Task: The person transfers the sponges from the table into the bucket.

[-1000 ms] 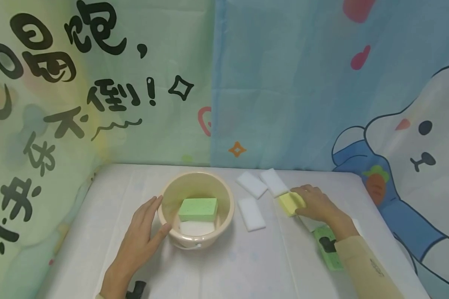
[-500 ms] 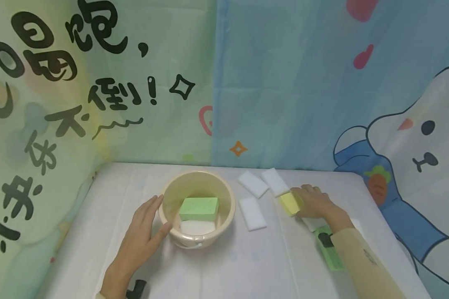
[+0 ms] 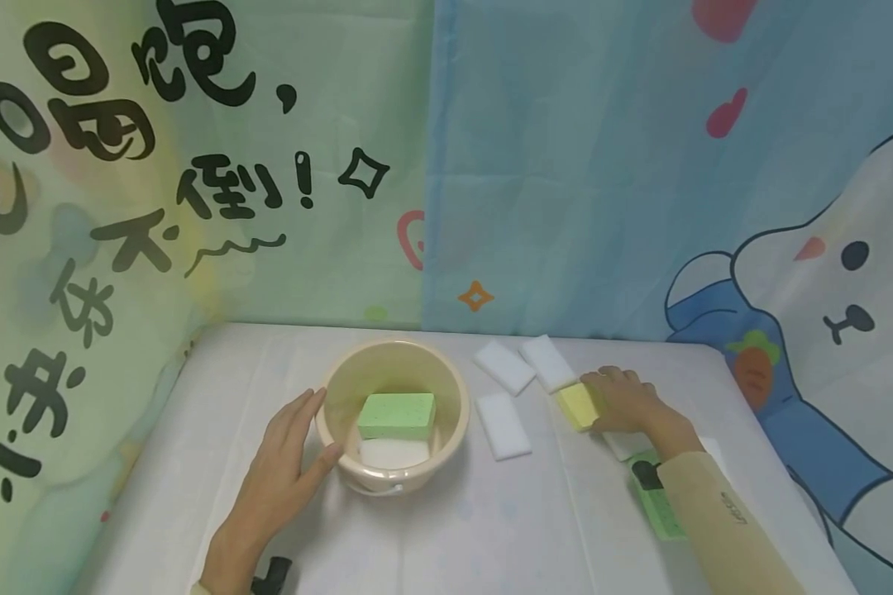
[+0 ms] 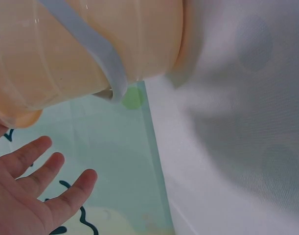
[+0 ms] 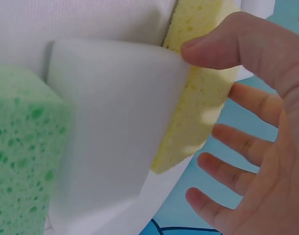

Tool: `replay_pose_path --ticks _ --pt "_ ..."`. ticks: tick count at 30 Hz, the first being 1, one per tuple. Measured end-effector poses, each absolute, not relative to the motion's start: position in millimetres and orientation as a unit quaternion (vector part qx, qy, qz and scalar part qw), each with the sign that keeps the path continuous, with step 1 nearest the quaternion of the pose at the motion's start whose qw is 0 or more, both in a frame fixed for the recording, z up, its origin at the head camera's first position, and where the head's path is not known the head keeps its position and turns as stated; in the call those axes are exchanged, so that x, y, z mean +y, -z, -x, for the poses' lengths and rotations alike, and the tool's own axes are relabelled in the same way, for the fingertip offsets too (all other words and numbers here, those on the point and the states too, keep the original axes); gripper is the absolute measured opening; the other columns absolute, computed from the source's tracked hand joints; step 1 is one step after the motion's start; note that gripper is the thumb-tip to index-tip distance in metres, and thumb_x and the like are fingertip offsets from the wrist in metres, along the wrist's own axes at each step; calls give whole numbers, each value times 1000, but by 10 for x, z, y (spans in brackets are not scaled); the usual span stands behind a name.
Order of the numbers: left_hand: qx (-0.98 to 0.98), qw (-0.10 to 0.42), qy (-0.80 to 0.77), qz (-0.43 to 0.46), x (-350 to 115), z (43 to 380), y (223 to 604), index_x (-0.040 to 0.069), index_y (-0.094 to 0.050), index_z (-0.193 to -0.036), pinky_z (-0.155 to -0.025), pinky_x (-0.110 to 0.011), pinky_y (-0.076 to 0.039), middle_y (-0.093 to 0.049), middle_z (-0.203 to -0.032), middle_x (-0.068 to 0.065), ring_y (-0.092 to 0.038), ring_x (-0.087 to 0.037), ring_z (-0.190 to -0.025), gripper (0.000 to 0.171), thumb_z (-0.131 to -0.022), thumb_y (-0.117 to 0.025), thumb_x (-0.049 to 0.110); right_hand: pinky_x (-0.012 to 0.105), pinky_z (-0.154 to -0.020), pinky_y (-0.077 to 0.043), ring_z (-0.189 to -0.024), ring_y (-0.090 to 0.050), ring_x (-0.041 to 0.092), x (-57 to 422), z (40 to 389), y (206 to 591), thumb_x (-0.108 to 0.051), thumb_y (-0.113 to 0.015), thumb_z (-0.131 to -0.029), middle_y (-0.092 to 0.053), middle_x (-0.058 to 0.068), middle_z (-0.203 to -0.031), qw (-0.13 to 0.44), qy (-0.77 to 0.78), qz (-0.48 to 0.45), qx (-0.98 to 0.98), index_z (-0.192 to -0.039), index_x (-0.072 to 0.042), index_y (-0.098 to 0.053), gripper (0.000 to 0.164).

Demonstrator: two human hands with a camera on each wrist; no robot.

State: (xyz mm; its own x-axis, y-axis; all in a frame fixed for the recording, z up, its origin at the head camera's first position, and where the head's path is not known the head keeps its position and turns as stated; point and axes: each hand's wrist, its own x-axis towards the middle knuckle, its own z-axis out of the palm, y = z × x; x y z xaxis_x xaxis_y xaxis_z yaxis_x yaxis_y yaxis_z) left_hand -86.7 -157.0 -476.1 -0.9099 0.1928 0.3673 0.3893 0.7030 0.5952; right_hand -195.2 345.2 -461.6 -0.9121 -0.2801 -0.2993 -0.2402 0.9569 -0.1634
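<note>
My left hand (image 3: 277, 471) rests at the left side of a cream bucket (image 3: 452, 430), its fingers fairly straight and touching the rim. In the left wrist view, the fingers of the left hand (image 4: 32, 191) are spread below the bucket (image 4: 80, 54) with its grey handle (image 4: 103, 51). Inside the bucket, a green sponge (image 3: 396, 415) lies on a white block (image 3: 394, 452). At the right, my right hand (image 3: 625, 403) pinches a yellow sponge (image 3: 577, 406) between thumb and fingers. The right wrist view shows the thumb on the yellow sponge (image 5: 200, 107) and the other fingers behind it.
White sponge blocks (image 3: 504, 426) lie right of the bucket, two more near the back edge. A green sponge (image 3: 658, 504) with a dark patch and a white block (image 5: 110, 112) lie by my right forearm. A printed cloth (image 3: 327, 273) hangs behind the table (image 3: 491, 537).
The head view has shifted very slightly. Both hands, the bucket and the sponges stay practically where they were.
</note>
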Motion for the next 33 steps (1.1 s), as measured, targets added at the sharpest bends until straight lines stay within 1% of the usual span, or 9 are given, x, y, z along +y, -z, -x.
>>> replay_pose_path --ticks 4,11,15,19,22,26,29,33 --pt "-911 140 353 159 -1570 864 4759 18 -31 -158 -111 -60 -31 -36 -156 -14 -33 -37 -142 72 -97 -65 36 74 -93 -35 -123 -39 56 3457 1966 4612 -26 -82 -79 -44 33 -139 152 67 127 978 -141 3 -47 76" --pt "-910 144 354 160 -1558 864 4765 18 -32 -158 -111 -60 -31 -36 -156 -14 -33 -36 -142 71 -98 -65 35 71 -90 -38 -119 -47 50 3474 1922 4591 -37 -82 -77 -54 28 -134 99 101 136 981 -138 3 -51 79" --pt "-910 149 351 163 -1557 862 4764 17 -33 -157 -109 -62 -32 -38 -155 -16 -34 -38 -141 71 -97 -66 34 70 -89 -39 -116 -49 48 3454 1866 4551 -37 -80 -79 -56 27 -130 76 109 148 980 -137 3 -52 76" --pt "-912 144 350 160 -1559 857 4762 18 -32 -158 -110 -61 -32 -37 -155 -15 -34 -37 -141 72 -97 -67 31 67 -86 -41 -108 -52 44 3411 1814 4492 -36 -78 -81 -58 25 -122 46 101 163 980 -134 2 -53 70" --pt "-912 140 351 157 -1559 856 4763 19 -31 -158 -111 -60 -31 -36 -156 -13 -33 -36 -142 73 -96 -67 30 66 -87 -40 -105 -55 41 3355 1773 4442 -40 -77 -82 -60 22 -118 19 86 176 980 -131 0 -57 66" --pt "-913 143 348 159 -1556 859 4764 19 -30 -158 -111 -59 -31 -37 -156 -14 -33 -35 -142 72 -97 -67 28 68 -94 -36 -103 -58 38 3247 1722 4370 -44 -74 -83 -63 18 -113 -20 60 195 979 -126 -2 -63 61" --pt "-912 147 348 161 -1553 863 4766 18 -31 -158 -111 -60 -31 -38 -155 -14 -34 -36 -142 72 -97 -66 29 70 -97 -34 -102 -58 36 3169 1694 4317 -45 -72 -82 -64 18 -111 -40 44 205 977 -124 -2 -64 60" --pt "-910 149 350 164 -1555 864 4773 18 -31 -158 -110 -60 -31 -38 -155 -14 -35 -38 -141 71 -98 -65 31 70 -100 -32 -104 -58 35 3075 1659 4234 -45 -70 -83 -64 18 -111 -53 25 213 975 -124 -1 -63 61"
